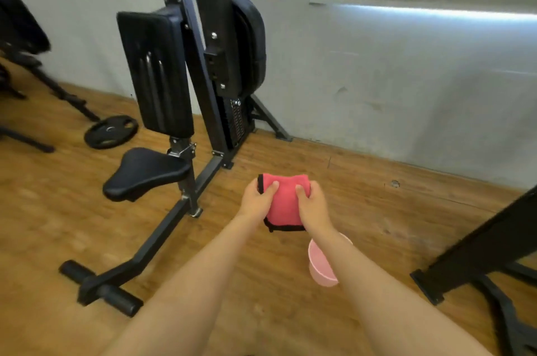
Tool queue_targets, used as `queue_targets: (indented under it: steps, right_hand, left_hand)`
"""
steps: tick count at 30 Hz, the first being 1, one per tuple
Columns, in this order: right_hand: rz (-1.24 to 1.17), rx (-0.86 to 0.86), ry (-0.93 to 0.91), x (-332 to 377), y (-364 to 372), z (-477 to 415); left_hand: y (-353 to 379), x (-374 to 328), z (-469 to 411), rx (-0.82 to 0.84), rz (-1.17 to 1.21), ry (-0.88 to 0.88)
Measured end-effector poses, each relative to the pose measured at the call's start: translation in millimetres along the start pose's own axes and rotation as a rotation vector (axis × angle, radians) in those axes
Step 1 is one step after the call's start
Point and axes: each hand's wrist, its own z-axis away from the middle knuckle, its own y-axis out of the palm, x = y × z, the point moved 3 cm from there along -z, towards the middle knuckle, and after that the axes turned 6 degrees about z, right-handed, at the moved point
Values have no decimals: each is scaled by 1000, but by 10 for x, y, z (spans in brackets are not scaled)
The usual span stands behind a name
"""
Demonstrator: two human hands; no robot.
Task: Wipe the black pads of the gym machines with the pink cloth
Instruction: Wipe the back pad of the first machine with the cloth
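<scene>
A folded pink cloth with a black hem is held up over the floor between both hands. My left hand grips its left edge and my right hand grips its right edge, thumbs on top. To the left stands a gym machine with a tall black back pad, a black saddle-shaped seat pad below it, and a second black pad behind the upright frame. The cloth is clear of all the pads, to the right of the seat.
A pink bucket sits on the wooden floor under my right forearm. A black weight plate lies by the wall at left, near another machine. A black frame stands at right. The machine's floor bar reaches toward me.
</scene>
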Motion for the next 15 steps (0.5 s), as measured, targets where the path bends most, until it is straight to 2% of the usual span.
queue_targets:
  steps: [4, 8, 15]
  right_hand:
    - [144, -7, -180, 664, 392, 325]
    - [152, 8, -328, 1266, 793, 613]
    - [88, -29, -290, 1915, 1896, 956]
  left_hand:
    - [-719, -331, 231, -154, -106, 119]
    - [-1485, -601, 302, -187, -129, 168]
    - [-2783, -881, 229, -134, -77, 241]
